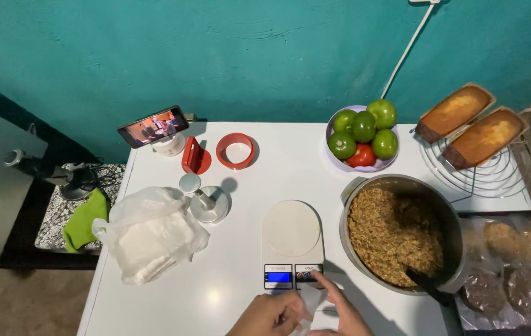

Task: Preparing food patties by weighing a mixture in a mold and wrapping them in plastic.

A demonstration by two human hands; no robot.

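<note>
My left hand (270,315) and my right hand (340,311) are together at the table's near edge, both pinching a thin white sheet (315,309). Right beyond them sits a white kitchen scale (293,246) with a lit blue display and a round pale disc of dough (291,228) on its platform. A right fingertip lies close to the scale's buttons. To the right stands a large metal pot (402,231) full of browned minced filling, with a black spoon (430,287) resting in it.
A plastic bag of white discs (150,234) lies at the left, with a metal press (205,200), two red ring cutters (235,151) and a propped phone (153,126) behind. A bowl of green and red tomatoes (363,138), two loaf cakes (472,124) on a wire rack and wrapped patties (514,261) are at the right.
</note>
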